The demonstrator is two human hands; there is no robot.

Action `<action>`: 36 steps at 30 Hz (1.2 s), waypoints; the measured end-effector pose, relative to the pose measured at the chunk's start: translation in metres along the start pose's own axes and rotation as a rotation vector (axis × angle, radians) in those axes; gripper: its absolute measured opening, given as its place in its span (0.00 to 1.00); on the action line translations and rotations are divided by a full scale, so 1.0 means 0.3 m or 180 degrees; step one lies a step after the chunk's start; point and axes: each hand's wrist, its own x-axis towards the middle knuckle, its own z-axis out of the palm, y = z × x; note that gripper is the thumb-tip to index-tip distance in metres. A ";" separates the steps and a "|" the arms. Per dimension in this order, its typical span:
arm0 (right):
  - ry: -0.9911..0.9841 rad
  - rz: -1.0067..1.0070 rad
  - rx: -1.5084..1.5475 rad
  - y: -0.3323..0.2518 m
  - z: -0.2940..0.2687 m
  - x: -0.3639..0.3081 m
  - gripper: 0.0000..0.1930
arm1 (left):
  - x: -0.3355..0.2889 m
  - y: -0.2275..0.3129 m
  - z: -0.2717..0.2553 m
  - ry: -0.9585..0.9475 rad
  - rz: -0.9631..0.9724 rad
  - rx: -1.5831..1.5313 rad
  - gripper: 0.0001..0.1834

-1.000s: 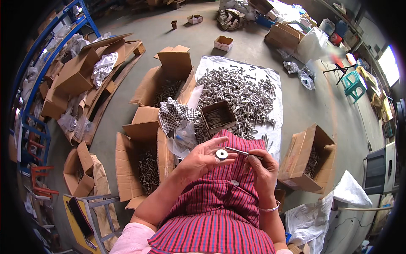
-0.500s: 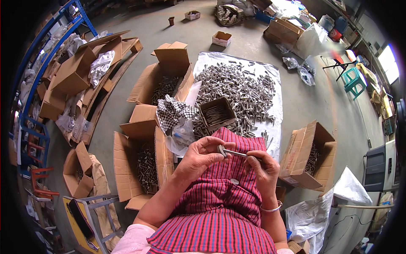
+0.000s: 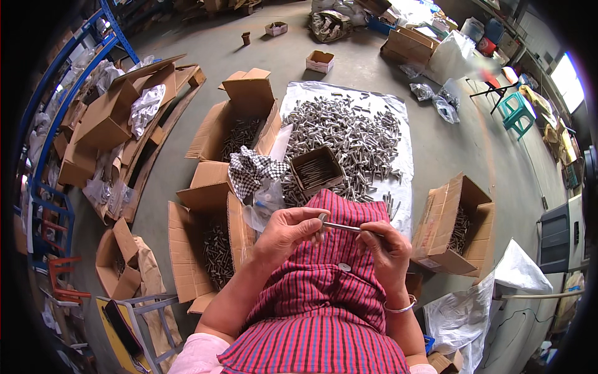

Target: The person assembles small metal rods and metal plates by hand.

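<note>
My left hand (image 3: 283, 237) and my right hand (image 3: 389, 249) hold a slim metal rod (image 3: 341, 227) between them, above my striped apron (image 3: 324, 274). The left fingers pinch its left end, where a small round metal piece (image 3: 322, 217) shows. Thumb and fingers of the right hand close round the other end, hiding it. Beyond my hands, a small open carton (image 3: 324, 186) holds several thin rods. It sits at the near edge of a wide heap of short metal parts (image 3: 355, 134) on a white sheet (image 3: 403, 168).
Two open cardboard boxes with metal parts, a near one (image 3: 182, 249) and a farther one (image 3: 205, 134), stand left, with a checkered cloth (image 3: 252, 171) beside them. Another box (image 3: 433, 234) with parts stands right. A stool (image 3: 143, 318) bears a dark flat object (image 3: 123, 327).
The round piece at the rod's left end has turned from facing me to nearly edge-on. The rod lies more level, and my left fingers have shifted on it. The whole view has tilted slightly.
</note>
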 end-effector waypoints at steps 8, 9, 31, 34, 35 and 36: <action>0.0049 -0.0223 -0.0308 -0.017 -0.008 -0.012 0.04 | -0.001 -0.001 0.018 -0.0061 -0.0027 -0.0043 0.17; 0.0060 -0.0250 -0.0341 -0.019 -0.008 -0.012 0.04 | -0.003 0.002 0.019 -0.0062 -0.0036 -0.0012 0.17; -0.0178 -0.0579 -0.1141 -0.029 0.010 -0.019 0.08 | -0.003 0.003 0.009 -0.0002 0.0012 0.0271 0.15; -0.0081 -0.0604 -0.1218 -0.020 0.017 -0.023 0.06 | 0.000 0.005 0.009 -0.0058 0.0079 0.0251 0.15; -0.0080 -0.0602 -0.1219 -0.014 0.016 -0.023 0.06 | 0.001 0.005 0.008 -0.0059 0.0077 0.0250 0.15; -0.0082 -0.0603 -0.1320 -0.007 0.013 -0.023 0.05 | 0.002 0.004 0.007 -0.0057 0.0076 0.0257 0.15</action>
